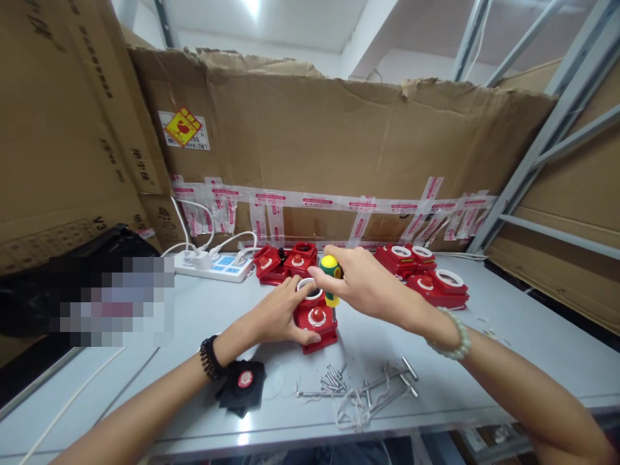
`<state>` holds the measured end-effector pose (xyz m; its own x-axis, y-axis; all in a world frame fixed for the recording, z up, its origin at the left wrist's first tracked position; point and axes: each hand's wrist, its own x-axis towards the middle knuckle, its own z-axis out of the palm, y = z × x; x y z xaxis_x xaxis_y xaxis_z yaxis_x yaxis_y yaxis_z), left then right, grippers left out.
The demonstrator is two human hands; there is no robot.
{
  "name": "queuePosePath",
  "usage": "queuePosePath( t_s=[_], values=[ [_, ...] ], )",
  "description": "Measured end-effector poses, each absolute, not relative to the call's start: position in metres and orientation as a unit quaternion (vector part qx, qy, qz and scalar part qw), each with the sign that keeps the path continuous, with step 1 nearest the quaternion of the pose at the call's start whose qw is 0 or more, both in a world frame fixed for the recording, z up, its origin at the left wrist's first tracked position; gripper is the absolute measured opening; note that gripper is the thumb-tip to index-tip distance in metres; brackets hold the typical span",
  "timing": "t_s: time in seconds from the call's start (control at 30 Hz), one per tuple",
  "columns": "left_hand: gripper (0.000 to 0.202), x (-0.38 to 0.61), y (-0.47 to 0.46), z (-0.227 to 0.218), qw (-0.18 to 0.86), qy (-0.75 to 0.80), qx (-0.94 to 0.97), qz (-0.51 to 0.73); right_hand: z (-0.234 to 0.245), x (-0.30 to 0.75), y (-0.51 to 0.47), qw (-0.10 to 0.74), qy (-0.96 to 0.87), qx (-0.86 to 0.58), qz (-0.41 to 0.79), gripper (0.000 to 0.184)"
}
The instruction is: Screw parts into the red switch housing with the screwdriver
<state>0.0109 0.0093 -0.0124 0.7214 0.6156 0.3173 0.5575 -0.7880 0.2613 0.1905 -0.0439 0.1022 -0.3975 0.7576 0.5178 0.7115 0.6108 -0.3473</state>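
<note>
A red housing (pixel 317 323) with a white ring and a red knob sits on the table in front of me. Around its left side my left hand (pixel 276 311) is wrapped, thumb at the front edge, fingers by the ring. My right hand (pixel 356 279) grips a yellow and green screwdriver (pixel 330 271), held upright. Its shaft points down at the housing's right edge; whether the tip sits in a screw I cannot tell. Nearer to me lie several loose screws (pixel 333 378) and metal T-shaped rods (pixel 382 384) with tangled string.
More red housings stand behind at left (pixel 285 261) and right (pixel 426 284). A white power strip (pixel 213 266) with plugged cables lies at the back left. Black square pieces (pixel 242 387) rest near the front edge. Cardboard (pixel 339 135) walls the back; metal shelving (pixel 523 148) stands right.
</note>
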Motion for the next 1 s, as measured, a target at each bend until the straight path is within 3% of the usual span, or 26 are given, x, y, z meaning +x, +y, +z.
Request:
queuePosePath(
  t_s=[0.13, 0.33, 0.43, 0.53, 0.63, 0.87, 1.0],
  values=[
    [0.084, 0.011, 0.008, -0.011, 0.070, 0.322, 0.923, 0.197, 0.113, 0.201, -0.047, 0.264, -0.849, -0.441, 0.122, 0.023],
    [0.088, 0.012, 0.005, -0.007, 0.078, 0.337, 0.920, 0.186, 0.128, 0.217, -0.048, 0.169, -0.861, -0.469, 0.097, 0.004],
    [0.088, 0.012, 0.004, -0.007, 0.074, 0.340, 0.919, 0.185, 0.129, 0.216, -0.049, 0.149, -0.867, -0.476, 0.028, 0.013],
    [0.089, 0.013, 0.003, -0.006, 0.078, 0.344, 0.917, 0.185, 0.127, 0.208, -0.048, 0.153, -0.836, -0.513, -0.121, 0.030],
    [0.090, 0.013, 0.002, -0.005, 0.086, 0.343, 0.916, 0.187, 0.129, 0.201, -0.044, 0.100, -0.820, -0.529, -0.193, 0.038],
    [0.089, 0.012, 0.003, -0.006, 0.089, 0.338, 0.916, 0.194, 0.146, 0.201, -0.049, -0.043, -0.899, -0.416, -0.132, 0.022],
    [0.085, 0.011, 0.003, -0.006, 0.098, 0.331, 0.917, 0.200, 0.144, 0.210, -0.054, -0.050, -0.937, -0.304, -0.163, 0.010]
  ],
)
